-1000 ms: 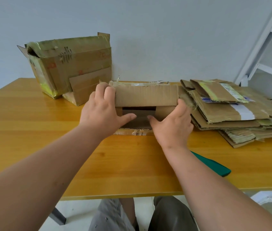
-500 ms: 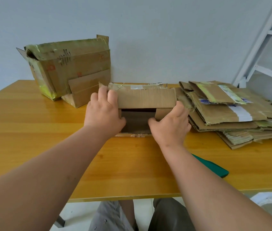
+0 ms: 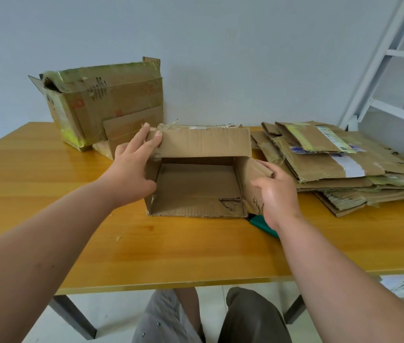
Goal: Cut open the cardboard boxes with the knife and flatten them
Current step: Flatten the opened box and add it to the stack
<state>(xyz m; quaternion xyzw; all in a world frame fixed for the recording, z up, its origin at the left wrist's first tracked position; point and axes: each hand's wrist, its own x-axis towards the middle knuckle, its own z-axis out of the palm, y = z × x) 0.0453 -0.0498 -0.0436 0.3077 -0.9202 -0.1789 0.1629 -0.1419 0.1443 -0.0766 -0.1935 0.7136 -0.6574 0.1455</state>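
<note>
A: What has changed in the last second?

B: The small cardboard box (image 3: 199,179) has been drawn toward the near edge of the desk (image 3: 47,189) and opened up. A second ago its near side showed only a narrow dark slot between the thumbs; now you look straight into it, floor and back wall bare.

A: And the hands?

B: Both on the box, well apart. The left hand (image 3: 131,167) has slid to the upper left corner, its fingers and thumb pinching the top flap (image 3: 203,144). The right hand (image 3: 278,191) holds the right side flap (image 3: 255,174), fingers curled round its edge, folding it outward.

A: So what does that mean for the job?

B: I'd judge this box is already cut (the near right corner looks torn) and is being spread so it can be pressed flat. The flattened stack (image 3: 339,167) lies just to its right, a likely place for it.

A: The knife?

B: A green handle (image 3: 261,222) shows on the desk beneath the right wrist, mostly hidden; I take that for it. Neither hand holds it.

A: What's left?

B: The large taped box (image 3: 107,100) at the back left stands whole.
</note>
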